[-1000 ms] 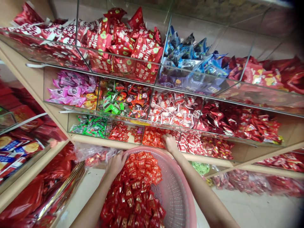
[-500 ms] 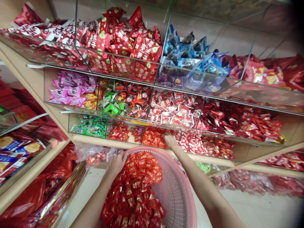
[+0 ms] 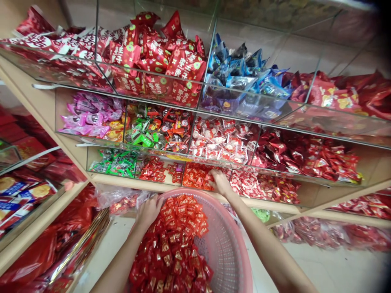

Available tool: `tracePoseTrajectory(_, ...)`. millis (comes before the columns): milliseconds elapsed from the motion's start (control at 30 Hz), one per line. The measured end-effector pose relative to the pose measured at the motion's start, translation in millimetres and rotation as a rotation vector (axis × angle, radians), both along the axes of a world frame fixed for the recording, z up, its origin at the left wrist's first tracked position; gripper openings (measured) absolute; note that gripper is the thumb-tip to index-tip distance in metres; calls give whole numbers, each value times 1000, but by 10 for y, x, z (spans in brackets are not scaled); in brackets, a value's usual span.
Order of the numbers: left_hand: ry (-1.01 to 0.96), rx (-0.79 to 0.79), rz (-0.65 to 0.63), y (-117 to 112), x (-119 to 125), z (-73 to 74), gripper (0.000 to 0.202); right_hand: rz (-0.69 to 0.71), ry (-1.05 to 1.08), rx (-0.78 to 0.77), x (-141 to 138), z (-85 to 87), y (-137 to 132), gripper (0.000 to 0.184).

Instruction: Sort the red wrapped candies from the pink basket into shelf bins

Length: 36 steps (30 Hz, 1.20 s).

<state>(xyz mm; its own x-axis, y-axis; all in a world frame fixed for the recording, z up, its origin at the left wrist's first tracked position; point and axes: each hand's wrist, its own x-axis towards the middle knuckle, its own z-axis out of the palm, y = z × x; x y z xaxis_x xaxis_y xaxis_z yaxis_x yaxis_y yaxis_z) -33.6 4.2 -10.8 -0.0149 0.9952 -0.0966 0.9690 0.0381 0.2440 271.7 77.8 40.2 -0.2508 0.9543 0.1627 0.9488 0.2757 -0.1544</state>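
A pink plastic basket (image 3: 227,248) heaped with small red wrapped candies (image 3: 175,248) sits in front of me, below the shelves. My left hand (image 3: 148,210) grips the basket's far left rim, fingers curled over it. My right hand (image 3: 219,182) reaches over the rim into a lower shelf compartment of red-orange candies (image 3: 195,176), fingers bent down among the wrappers; whether it holds any is hidden.
Glass-fronted shelves hold compartments of candy: green (image 3: 114,162), pink-purple (image 3: 88,116), mixed colours (image 3: 159,128), white-red (image 3: 222,140), blue (image 3: 244,77), big red packs (image 3: 159,53). A clear bag of sweets (image 3: 119,199) lies below. More shelving with red packages (image 3: 27,195) stands at left.
My right hand has shifted slightly left and down within the red-orange candy compartment, fingers curling more. The left hand and basket have stayed in place.
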Motion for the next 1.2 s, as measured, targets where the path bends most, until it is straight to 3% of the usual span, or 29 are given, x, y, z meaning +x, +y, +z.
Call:
tracePoseTrajectory(267, -11, 11, 11, -4, 1, -25, 51, 175, 147, -26, -282, -30, -603, 18)
tracePoseTrajectory(767, 21, 57, -21, 26, -28, -147, 51, 257, -41, -272, -386, -521, -1384, 20)
tracePoseTrajectory(900, 16, 71, -27, 17, -20, -120, 50, 213, -132, -317, -359, -640, -1477, 24)
tracePoseTrajectory(1033, 12, 69, -22, 21, -18, -108, 49, 135, -204, -254, -227, -736, -1463, 33)
tracePoseTrajectory(1200, 20, 53, -10, 35, -17, -133, 50, 45, -273, -305, -146, -628, -1353, 33)
